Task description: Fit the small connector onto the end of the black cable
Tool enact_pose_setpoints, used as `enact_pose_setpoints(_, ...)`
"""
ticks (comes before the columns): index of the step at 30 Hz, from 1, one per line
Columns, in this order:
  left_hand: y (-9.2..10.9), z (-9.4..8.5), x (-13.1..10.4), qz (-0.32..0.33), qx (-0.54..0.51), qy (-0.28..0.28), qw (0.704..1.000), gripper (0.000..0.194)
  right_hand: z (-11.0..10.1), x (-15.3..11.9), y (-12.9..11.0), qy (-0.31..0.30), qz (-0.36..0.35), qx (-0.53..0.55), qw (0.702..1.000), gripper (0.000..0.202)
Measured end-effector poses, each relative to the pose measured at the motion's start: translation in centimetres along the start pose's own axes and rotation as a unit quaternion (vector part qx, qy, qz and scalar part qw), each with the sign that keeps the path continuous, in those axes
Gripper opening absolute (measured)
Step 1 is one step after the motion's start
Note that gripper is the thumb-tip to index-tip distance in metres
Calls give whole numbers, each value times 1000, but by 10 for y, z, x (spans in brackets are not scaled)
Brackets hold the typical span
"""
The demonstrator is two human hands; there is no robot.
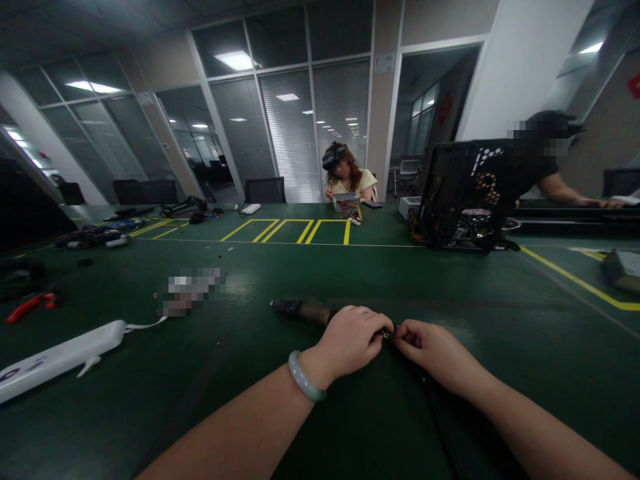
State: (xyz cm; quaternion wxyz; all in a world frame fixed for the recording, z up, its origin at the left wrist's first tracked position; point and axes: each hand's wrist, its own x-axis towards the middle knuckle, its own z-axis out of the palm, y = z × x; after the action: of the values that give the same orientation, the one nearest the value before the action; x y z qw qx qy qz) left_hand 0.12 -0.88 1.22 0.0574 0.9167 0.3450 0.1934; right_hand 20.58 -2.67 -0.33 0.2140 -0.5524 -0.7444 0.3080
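Observation:
A dark electric screwdriver (313, 313) lies on the green table (250, 373), its tip pointing left. My left hand (354, 339), with a pale bangle on the wrist, is wrapped over the tool's rear end. Right beside it, my right hand (425, 343) pinches a small dark piece at that end; the piece is mostly hidden by the fingertips. The two hands nearly touch. A black cable (434, 407) runs from under my right hand toward the front edge of the view.
A white power strip (65, 353) and red-handled pliers (33, 307) are at left. An open black computer case (460, 193) stands at back right. One person (350, 175) sits across the table; another (535, 160) leans in at right. Cables (95, 235) lie at back left.

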Motion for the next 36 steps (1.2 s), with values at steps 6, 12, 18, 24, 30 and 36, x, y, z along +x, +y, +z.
enact_pose_setpoints(6,0,1,-1,-15,-4,10,1000,25,0,0,2,0,-2,4,1000,16)
enact_pose_setpoints(12,1,-1,-1,-32,-7,19,999,24,0,0,2,2,-6,1,1000,16)
enact_pose_setpoints(18,0,-1,0,-11,0,0,1000,13,0,1,2,6,-5,3,1000,15)
enact_pose_setpoints(24,-2,2,0,-16,1,8,1000,15,0,1,3,10,-4,-14,1000,17)
enact_pose_setpoints(30,-4,8,1,-37,-21,36,998,20,-2,-1,-2,27,3,-17,999,17)
enact_pose_setpoints(36,-7,10,2,-24,-21,23,999,14,-2,-2,-4,47,-2,-15,999,15)
